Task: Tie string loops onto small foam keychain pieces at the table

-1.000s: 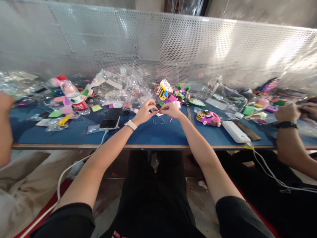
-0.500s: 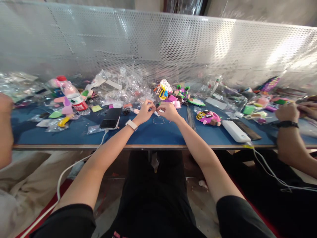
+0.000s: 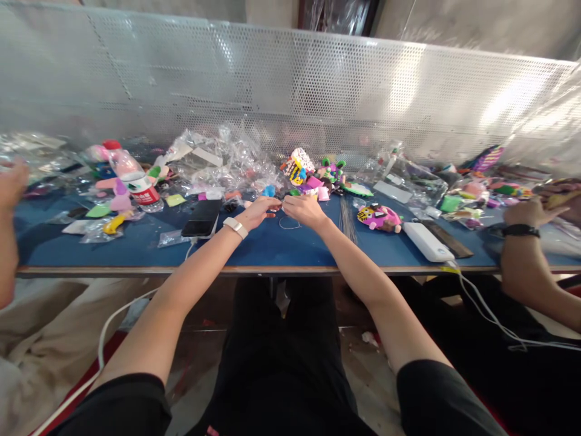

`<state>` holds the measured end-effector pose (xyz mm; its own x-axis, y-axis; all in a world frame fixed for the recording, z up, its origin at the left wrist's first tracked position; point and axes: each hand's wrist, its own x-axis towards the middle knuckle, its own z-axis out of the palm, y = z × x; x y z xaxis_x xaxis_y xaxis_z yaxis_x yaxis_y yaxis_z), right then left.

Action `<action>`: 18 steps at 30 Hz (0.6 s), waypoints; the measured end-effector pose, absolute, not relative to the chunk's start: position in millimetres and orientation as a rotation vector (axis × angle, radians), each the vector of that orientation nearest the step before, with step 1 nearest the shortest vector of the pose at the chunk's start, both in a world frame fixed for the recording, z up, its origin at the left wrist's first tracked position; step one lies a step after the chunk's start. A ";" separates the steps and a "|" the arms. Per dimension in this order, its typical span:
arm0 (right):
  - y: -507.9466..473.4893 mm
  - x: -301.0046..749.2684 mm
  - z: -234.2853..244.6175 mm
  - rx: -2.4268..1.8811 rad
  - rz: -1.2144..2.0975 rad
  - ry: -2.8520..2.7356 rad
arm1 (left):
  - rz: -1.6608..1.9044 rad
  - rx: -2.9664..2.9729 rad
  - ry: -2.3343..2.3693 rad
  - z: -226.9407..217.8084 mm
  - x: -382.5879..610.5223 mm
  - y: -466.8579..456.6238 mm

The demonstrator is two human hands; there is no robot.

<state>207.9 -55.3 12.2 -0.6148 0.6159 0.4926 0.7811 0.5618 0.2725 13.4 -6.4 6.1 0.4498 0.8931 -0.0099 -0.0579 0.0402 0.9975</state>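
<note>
My left hand point(image 3: 259, 212), with a white watch point(image 3: 235, 227) on its wrist, has its fingers drawn together close to the right hand's fingertips. What it holds, if anything, is too small to make out. My right hand point(image 3: 305, 209) is closed in a pinch at a thin wire point(image 3: 290, 227), which curves in a loop below the fingers over the blue table. Just behind my left hand lies a small blue piece point(image 3: 269, 191). Beyond my right hand are pink pieces point(image 3: 322, 192) and a colourful toy figure point(image 3: 298, 167).
On the left are a phone point(image 3: 202, 218) and a drink bottle point(image 3: 141, 189). To the right lie a bundle of thin wires point(image 3: 347, 219), a pink toy point(image 3: 380, 217) and a white power bank point(image 3: 427, 241). A co-worker's hand point(image 3: 524, 213) shows at far right, another person's hand point(image 3: 11, 181) at far left.
My left hand has shifted slightly left and down, and the blue piece behind it now shows. My right hand stays pinched near the wire loop. The co-worker's hand at far left has moved.
</note>
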 end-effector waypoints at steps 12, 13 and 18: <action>-37.6 221.9 3.4 -1.133 0.303 -1.923 | 1.330 2.442 0.822 -3.3 8.8 -0.6; -36.2 223.5 3.7 -1.117 0.386 -1.896 | 1.338 2.513 0.795 -3.1 8.2 -2.1; -31.2 227.9 3.4 -1.025 0.603 -1.828 | 1.251 2.730 0.770 0.0 6.9 -9.3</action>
<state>227.9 -31.2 3.4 -0.2259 0.8463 0.4825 0.3928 0.5324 -0.7498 6.9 -9.3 0.0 0.5511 0.4543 0.6999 0.4205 -0.8757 0.2374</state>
